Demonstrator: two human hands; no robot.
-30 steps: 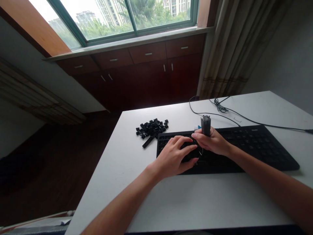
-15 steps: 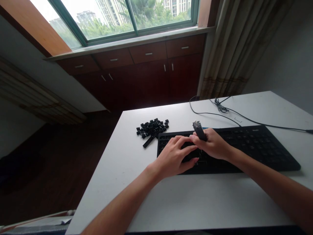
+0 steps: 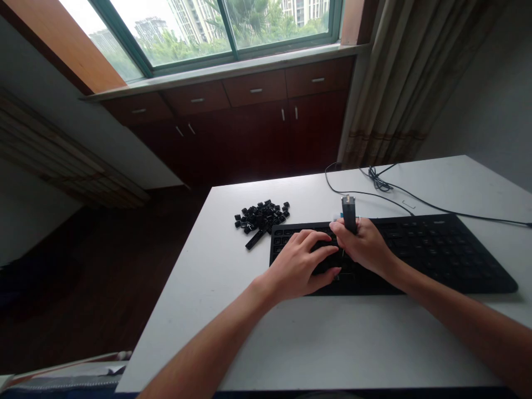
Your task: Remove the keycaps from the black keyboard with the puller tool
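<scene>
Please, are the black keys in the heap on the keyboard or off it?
Off: the heap of black keys lies on the white table, near the far left corner of the keyboard.

You face a green-framed window [image 3: 189, 33] above red-brown cabinets [image 3: 253, 136] with pale handles [image 3: 256, 90]; curtains [image 3: 388, 83] hang to your left and right

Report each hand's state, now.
Left hand: open, spread over the black keyboard.
Right hand: closed, holding a dark-handled tool.
</scene>
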